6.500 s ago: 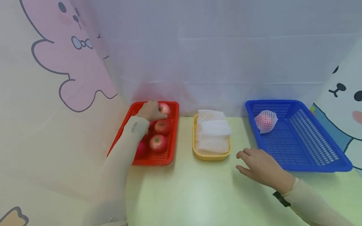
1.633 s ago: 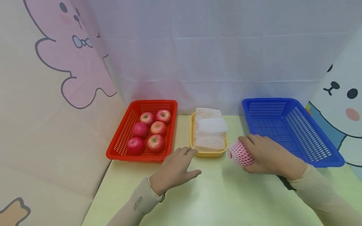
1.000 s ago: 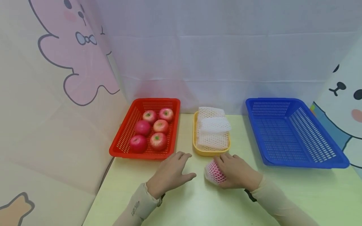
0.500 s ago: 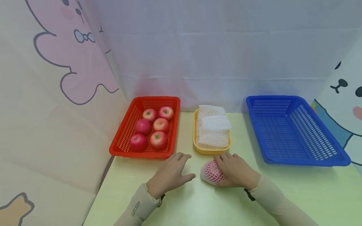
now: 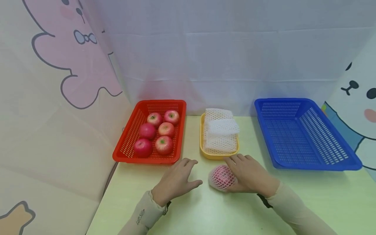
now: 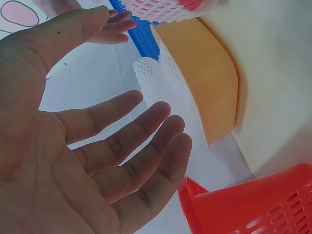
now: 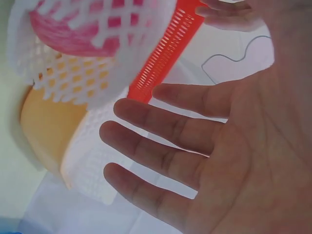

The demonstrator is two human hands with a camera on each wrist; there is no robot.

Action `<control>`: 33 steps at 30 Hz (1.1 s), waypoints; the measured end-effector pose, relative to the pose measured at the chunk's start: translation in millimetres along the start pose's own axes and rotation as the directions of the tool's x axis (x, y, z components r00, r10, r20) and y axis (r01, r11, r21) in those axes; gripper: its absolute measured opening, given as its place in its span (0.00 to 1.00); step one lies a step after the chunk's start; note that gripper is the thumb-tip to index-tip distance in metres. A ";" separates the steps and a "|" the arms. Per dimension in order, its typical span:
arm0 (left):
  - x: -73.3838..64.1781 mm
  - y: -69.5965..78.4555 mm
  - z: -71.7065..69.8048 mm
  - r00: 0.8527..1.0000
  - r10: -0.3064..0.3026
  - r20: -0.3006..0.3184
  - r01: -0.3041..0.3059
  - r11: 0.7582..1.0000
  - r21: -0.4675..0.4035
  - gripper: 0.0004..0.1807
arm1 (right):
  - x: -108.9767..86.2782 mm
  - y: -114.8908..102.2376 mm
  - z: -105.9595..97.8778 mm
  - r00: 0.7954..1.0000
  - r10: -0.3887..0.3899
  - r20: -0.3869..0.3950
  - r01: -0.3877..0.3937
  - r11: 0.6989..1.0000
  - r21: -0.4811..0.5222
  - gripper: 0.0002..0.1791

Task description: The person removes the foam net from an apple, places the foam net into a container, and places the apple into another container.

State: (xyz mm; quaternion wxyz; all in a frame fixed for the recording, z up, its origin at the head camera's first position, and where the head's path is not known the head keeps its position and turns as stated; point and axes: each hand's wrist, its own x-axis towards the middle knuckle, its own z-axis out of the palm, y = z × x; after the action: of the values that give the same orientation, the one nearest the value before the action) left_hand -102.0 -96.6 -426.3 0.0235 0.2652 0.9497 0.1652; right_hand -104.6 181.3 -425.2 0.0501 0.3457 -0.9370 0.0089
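Observation:
An apple in a white foam net (image 5: 222, 178) sits on the table in front of the yellow basket. Just to its right is my right hand (image 5: 249, 174); in the right wrist view the fingers (image 7: 165, 129) are extended and stand apart from the netted apple (image 7: 83, 34). My left hand (image 5: 175, 181) hovers left of the apple, holding nothing, its fingers (image 6: 112, 151) spread in the left wrist view. Several bare apples (image 5: 164, 145) lie in the red basket (image 5: 147, 160). White foam nets (image 5: 221, 127) are piled in the yellow basket (image 5: 218, 157).
At the right stands a blue basket (image 5: 296, 140) with nothing seen inside. A pale green table (image 5: 211, 212) carries everything. Behind it hangs a white curtain (image 5: 220, 65), with cartoon-printed sheets at both sides.
The right hand took the netted apple out of the blue basket, set it on the table and has just let go, shifting slightly right. The left hand left the red basket earlier and now stays still.

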 end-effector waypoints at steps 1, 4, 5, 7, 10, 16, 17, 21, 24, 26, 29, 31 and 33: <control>0.0 0.1 -0.3 1.000 -0.004 0.003 0.004 1.000 -0.003 0.35 | -0.5 0.1 -2.0 1.000 -0.007 -0.005 0.007 1.000 -0.005 0.54; -0.2 0.1 -0.6 1.000 -0.015 0.009 0.015 1.000 -0.008 0.35 | -1.3 0.0 -5.9 1.000 -0.018 -0.007 0.018 1.000 -0.009 0.54; -0.3 0.0 -0.6 1.000 -0.018 0.011 0.018 1.000 -0.008 0.35 | -1.2 -0.1 -6.5 1.000 -0.019 -0.005 0.019 1.000 -0.004 0.54; -0.6 -0.4 -0.2 1.000 -0.022 0.012 0.022 1.000 -0.006 0.35 | -0.5 -0.7 -6.6 1.000 -0.016 0.008 0.016 1.000 0.012 0.54; -0.8 -0.6 0.2 1.000 -0.020 0.008 0.020 1.000 -0.005 0.35 | 1.4 -1.6 -3.7 0.999 -0.011 0.047 0.009 0.999 0.046 0.55; -0.7 -0.4 1.2 1.000 -0.018 0.013 0.019 1.000 -0.009 0.35 | 6.7 -2.9 9.1 0.991 -0.005 0.136 -0.010 0.994 0.105 0.54; -0.6 -0.5 1.6 1.000 -0.019 0.014 0.019 1.000 -0.008 0.35 | 7.2 -2.6 11.6 0.990 -0.006 0.140 -0.010 0.994 0.108 0.54; -0.4 -1.4 3.9 1.000 -0.021 0.012 0.021 1.000 -0.006 0.35 | 8.0 -1.4 20.2 0.989 -0.012 0.147 -0.004 0.993 0.114 0.55; -0.5 -2.0 5.0 1.000 -0.021 0.011 0.021 1.000 -0.005 0.35 | 8.5 -0.2 25.0 0.989 -0.012 0.148 -0.006 0.993 0.118 0.54; -1.1 -1.9 5.0 1.000 -0.020 0.011 0.020 1.000 -0.004 0.35 | 8.9 0.8 27.6 0.989 -0.009 0.145 -0.009 0.993 0.120 0.52; -1.6 -2.3 5.5 1.000 -0.013 0.007 0.013 1.000 0.004 0.34 | 9.6 2.9 31.7 0.990 -0.001 0.142 -0.017 0.992 0.125 0.49; -1.8 -2.9 5.8 1.000 -0.007 0.003 0.007 1.000 0.011 0.33 | 9.6 4.8 33.3 0.991 -0.001 0.131 -0.017 0.991 0.132 0.49; -1.7 -3.7 5.7 1.000 -0.001 -0.003 0.001 1.000 0.020 0.33 | 9.0 6.3 31.3 0.993 0.001 0.117 -0.017 0.990 0.140 0.49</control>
State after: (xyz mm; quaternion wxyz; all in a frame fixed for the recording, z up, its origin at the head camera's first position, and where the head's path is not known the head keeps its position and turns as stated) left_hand -101.7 -98.7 -432.9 0.0195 0.2644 0.9515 0.1558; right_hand -118.3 178.7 -455.3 -0.0295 0.3441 -0.9369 0.0551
